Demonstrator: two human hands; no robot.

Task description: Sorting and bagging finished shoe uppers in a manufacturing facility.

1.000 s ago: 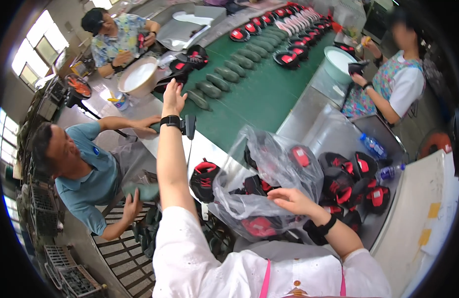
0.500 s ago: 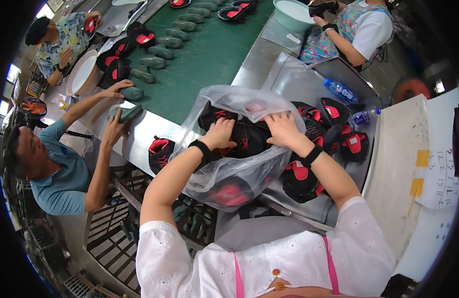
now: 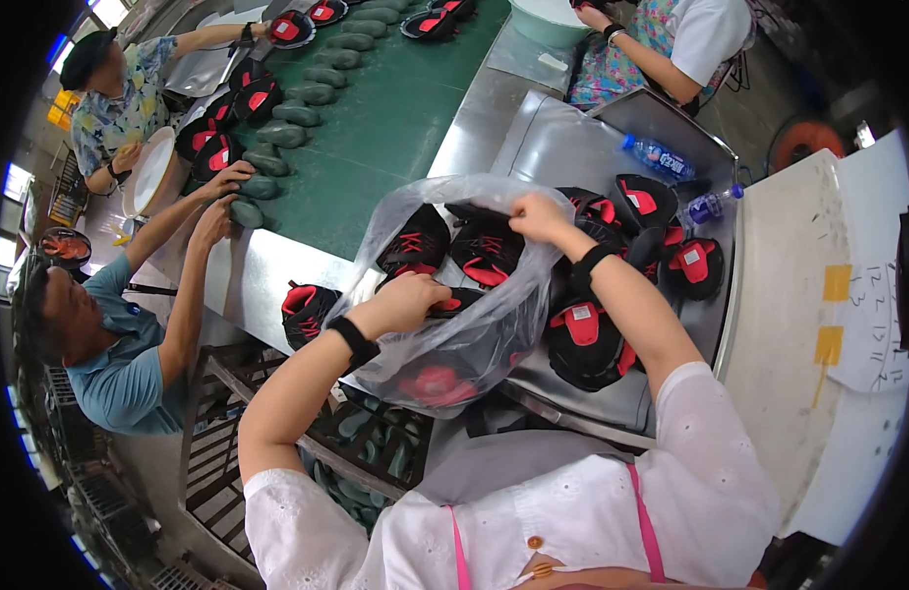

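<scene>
1. Green tabletop [image 3: 376, 157] with a bare metal border [image 3: 263, 258] fills the workroom's middle, beyond the person's arms.
2. Left hand [image 3: 407, 305]: bent at the near side of a clear plastic bag [image 3: 425, 359], fingers curled over a black-and-red near shoe [image 3: 458, 303] in the bag's mouth. Whether it grips that shoe or only presses on it, I cannot tell.
3. Right hand [image 3: 541, 216]: fingers tightly curled at the far right of the bag's mouth. Bag film and dark shoe edge meet there, so what it pinches cannot be told.
4. Between the hands, in the bag, lies a laced right-side shoe [image 3: 486, 251]. Its long axis runs roughly away from the person; its far end reaches up to the right hand, which looks the nearer of the two. That end-to-hand relation seems the one that matters.
5. Just beside it, to its left, a second laced shoe [image 3: 413, 238] lies beyond the left hand, its far end leaning slightly right.
6. Outside the bag, a lone shoe [image 3: 307, 313] stands on the metal border to the left; more black-and-red shoes [image 3: 582, 339] crowd a metal tray [image 3: 533, 147] to the right, near two bottles [image 3: 658, 155].
7. Farther off, a co-worker's hands [image 3: 216, 221] touch grey-green shoe forms [image 3: 295, 113] set in a row.
</scene>
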